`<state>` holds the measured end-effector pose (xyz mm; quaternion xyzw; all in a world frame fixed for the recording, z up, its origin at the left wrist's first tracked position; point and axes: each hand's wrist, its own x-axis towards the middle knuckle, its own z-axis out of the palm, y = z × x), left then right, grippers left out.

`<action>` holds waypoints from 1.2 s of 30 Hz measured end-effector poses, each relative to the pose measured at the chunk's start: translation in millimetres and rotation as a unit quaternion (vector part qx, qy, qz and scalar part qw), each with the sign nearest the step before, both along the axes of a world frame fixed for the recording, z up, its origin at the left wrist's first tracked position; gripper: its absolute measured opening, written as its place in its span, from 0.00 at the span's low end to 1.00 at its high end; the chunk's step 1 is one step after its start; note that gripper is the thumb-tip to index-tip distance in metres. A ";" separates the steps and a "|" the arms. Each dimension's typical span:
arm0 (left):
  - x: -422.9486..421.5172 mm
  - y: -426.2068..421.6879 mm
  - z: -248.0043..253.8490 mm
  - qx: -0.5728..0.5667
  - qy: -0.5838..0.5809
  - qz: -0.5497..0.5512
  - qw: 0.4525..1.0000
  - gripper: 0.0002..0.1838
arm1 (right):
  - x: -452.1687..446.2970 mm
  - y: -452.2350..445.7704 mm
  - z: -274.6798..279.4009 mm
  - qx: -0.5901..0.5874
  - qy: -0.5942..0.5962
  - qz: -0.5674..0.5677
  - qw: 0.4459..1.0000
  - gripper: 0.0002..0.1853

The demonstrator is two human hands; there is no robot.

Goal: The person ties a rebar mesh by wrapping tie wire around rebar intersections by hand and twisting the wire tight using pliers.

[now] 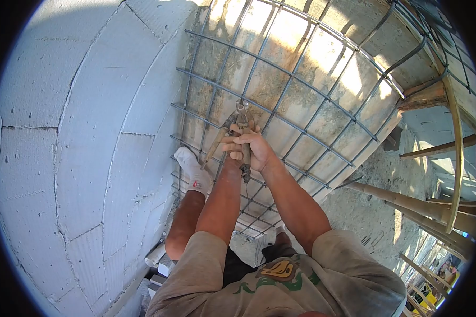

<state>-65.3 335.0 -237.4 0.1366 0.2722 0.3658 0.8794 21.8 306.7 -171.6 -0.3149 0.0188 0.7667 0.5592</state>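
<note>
A pair of worn pincers (241, 112) has its jaws at a crossing of the steel rebar grid (292, 75). Its handles spread apart, one slanting to the lower left, the other pointing down. My right hand (257, 149) is closed round the lower handle. Close against it, partly behind its fingers, is my left hand (231, 160); its own fingers are mostly hidden, so what it grips cannot be made out. A dark, lumpy piece (245, 173) hangs below my hands with a thin wire trailing from it.
Pale block wall (90, 127) rises along the left. Under the grid lies a sloping board surface (307, 113), sunlit at the top. My foot in a white sock (191, 165) rests on the grid. Bent bars (407, 58) and wooden poles (412, 206) stand at the right.
</note>
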 end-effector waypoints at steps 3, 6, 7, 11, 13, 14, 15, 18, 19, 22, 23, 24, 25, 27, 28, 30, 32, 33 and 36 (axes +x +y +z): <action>-0.3 5.3 -4.1 0.001 -0.002 -0.012 1.000 0.39 | 4.7 2.6 -5.5 -0.015 -0.009 0.002 1.000 0.29; -2.5 10.0 -8.6 0.001 -0.004 -0.027 1.000 0.41 | 4.3 5.9 -14.7 -0.038 0.003 0.000 0.999 0.24; -3.5 11.0 -10.0 0.002 -0.005 -0.033 0.999 0.41 | 3.0 5.6 -11.2 -0.042 -0.005 -0.006 0.999 0.22; -12.5 21.1 -24.0 0.010 -0.001 -0.064 0.998 0.43 | 3.8 6.2 -4.9 -0.050 -0.008 0.008 0.999 0.16; -16.8 24.4 -27.3 0.003 -0.003 -0.076 0.997 0.44 | 6.8 8.2 -3.2 -0.047 0.006 0.025 0.999 0.14; -20.7 26.0 -28.5 -0.007 -0.001 -0.080 0.997 0.44 | 8.8 8.8 -1.3 -0.043 0.013 0.028 0.999 0.14; -19.0 26.8 -18.0 -0.026 -0.009 -0.076 0.997 0.44 | 10.1 9.0 1.8 -0.039 0.019 0.032 0.999 0.14; -10.8 31.6 20.4 -0.073 -0.021 -0.065 0.995 0.46 | 10.7 9.4 7.3 -0.022 -0.016 0.023 0.999 0.13; -6.7 34.8 33.0 -0.085 -0.017 -0.063 0.994 0.46 | 11.2 10.3 8.3 -0.023 -0.016 0.026 0.999 0.13; -5.2 47.1 33.3 -0.077 0.001 -0.085 0.993 0.45 | 10.1 12.2 9.5 -0.028 -0.011 0.024 0.999 0.12; -6.2 51.1 31.6 -0.066 0.008 -0.096 0.993 0.45 | 9.0 12.3 10.2 -0.030 -0.010 0.015 0.999 0.11; -6.3 51.9 33.2 -0.050 0.017 -0.083 0.995 0.45 | 8.1 13.3 10.8 -0.032 -0.009 0.007 0.999 0.11; -7.0 51.6 34.6 -0.034 0.027 -0.071 0.997 0.44 | 6.9 14.8 10.2 -0.037 -0.002 0.012 0.999 0.11; -6.9 49.2 37.2 -0.026 0.041 -0.051 0.998 0.44 | 4.1 16.5 8.6 -0.049 0.013 0.021 0.999 0.10; -5.2 47.4 38.8 -0.032 0.044 -0.045 0.997 0.44 | 2.1 17.2 9.0 -0.058 0.006 0.021 0.998 0.09; -2.9 45.7 43.8 -0.042 0.055 -0.054 0.996 0.43 | -1.5 19.6 12.2 -0.075 -0.008 0.019 0.997 0.08; -4.7 46.3 49.2 -0.050 0.069 -0.080 0.993 0.42 | -3.2 17.9 16.2 -0.089 -0.043 -0.006 0.995 0.08; -6.2 48.7 45.2 -0.056 0.059 -0.104 0.991 0.42 | -4.4 17.2 17.9 -0.095 -0.061 -0.018 0.993 0.08; -8.2 55.5 22.5 -0.066 0.019 -0.158 0.985 0.41 | -4.6 16.1 20.0 -0.119 -0.079 0.001 0.990 0.07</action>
